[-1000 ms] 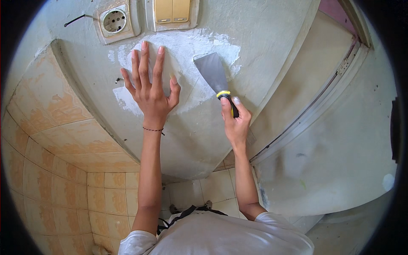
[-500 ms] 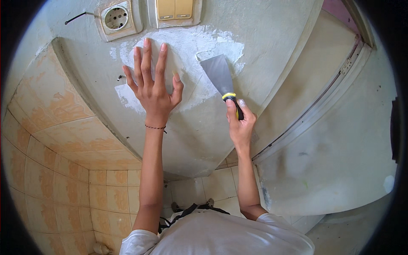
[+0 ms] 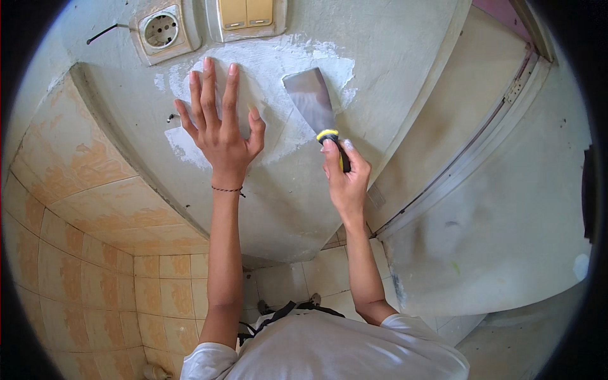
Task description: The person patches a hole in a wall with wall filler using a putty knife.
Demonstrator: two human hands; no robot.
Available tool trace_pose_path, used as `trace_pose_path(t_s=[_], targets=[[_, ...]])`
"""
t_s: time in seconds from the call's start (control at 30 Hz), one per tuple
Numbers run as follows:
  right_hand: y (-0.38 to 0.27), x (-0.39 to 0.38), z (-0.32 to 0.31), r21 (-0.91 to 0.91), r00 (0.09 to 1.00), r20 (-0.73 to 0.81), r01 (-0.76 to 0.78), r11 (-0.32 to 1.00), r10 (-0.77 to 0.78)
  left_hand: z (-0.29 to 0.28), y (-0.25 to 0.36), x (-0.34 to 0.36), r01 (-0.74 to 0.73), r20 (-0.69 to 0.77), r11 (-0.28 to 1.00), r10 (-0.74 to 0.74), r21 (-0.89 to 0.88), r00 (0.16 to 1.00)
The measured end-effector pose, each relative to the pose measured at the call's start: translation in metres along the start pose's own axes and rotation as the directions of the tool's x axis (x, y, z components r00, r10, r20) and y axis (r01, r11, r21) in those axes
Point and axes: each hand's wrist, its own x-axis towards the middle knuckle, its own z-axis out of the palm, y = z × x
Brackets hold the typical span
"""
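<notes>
My left hand (image 3: 221, 136) lies flat on the wall with its fingers spread, over the left part of a white filler patch (image 3: 272, 60). My right hand (image 3: 347, 174) is wrapped round the black and yellow handle of a putty knife (image 3: 310, 98). The knife's wide metal blade points up and slightly left, its broad edge over the right half of the patch. Whether that edge is pressed to the wall is hard to make out. White smears show on a finger of my right hand. Part of the patch is hidden behind my left hand.
Above the patch are a wall socket (image 3: 161, 30) and a yellowish double switch (image 3: 246, 14). A dark screw or nail (image 3: 102, 34) sticks out left of the socket, a smaller one (image 3: 171, 118) beside my left hand. Orange-patterned tiles (image 3: 95, 183) cover the left wall; a door frame (image 3: 494, 120) stands right.
The putty knife and my right hand have shifted up and left across the patch. My left hand stays spread on the wall; the whole view has slid slightly.
</notes>
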Motion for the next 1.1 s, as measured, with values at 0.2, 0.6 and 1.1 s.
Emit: trace_pose_path(t_s=[0.2,0.6,1.1], targets=[[0.0,-0.004,-0.009,-0.036,1.0,0.008,0.005,0.999,-0.005,-0.001,-0.001,-0.001,0.0,0.004,1.0,0.0,0.018,1.0],[0.003,0.0,-0.01,-0.067,1.0,0.015,0.005,0.998,-0.004,-0.002,0.0,0.001,-0.001,0.002,1.0,0.001,0.007,1.0],[0.0,0.002,0.002,0.057,0.999,0.036,-0.031,0.998,0.029,-0.002,-0.001,0.0,-0.006,0.0,1.0,0.006,0.025,1.0]])
